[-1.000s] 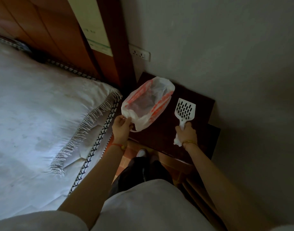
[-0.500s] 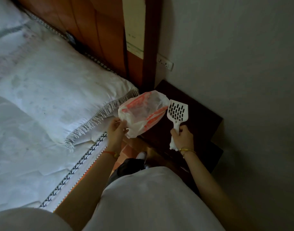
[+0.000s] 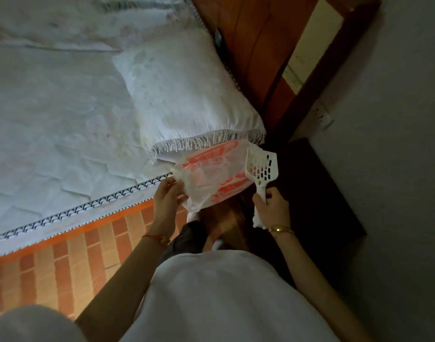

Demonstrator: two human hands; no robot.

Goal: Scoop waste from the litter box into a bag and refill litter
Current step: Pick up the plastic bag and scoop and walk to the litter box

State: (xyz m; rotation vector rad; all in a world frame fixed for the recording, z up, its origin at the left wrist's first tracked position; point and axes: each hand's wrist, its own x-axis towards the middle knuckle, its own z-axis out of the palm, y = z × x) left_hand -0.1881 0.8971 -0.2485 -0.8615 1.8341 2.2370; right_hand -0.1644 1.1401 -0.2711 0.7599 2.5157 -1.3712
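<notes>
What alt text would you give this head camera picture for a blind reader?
Seen from above, a person's left hand holds a white and orange plastic bag while the right hand grips the handle of a white slotted scoop beside it. Nearby are a fringed pillow on a bed and a dark bedside table.

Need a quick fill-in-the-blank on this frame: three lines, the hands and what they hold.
The right hand grips the white scoop by its ____.
The left hand holds a translucent plastic ____.
A red cord circles the ____ wrist.
Missing: handle; bag; left.
</notes>
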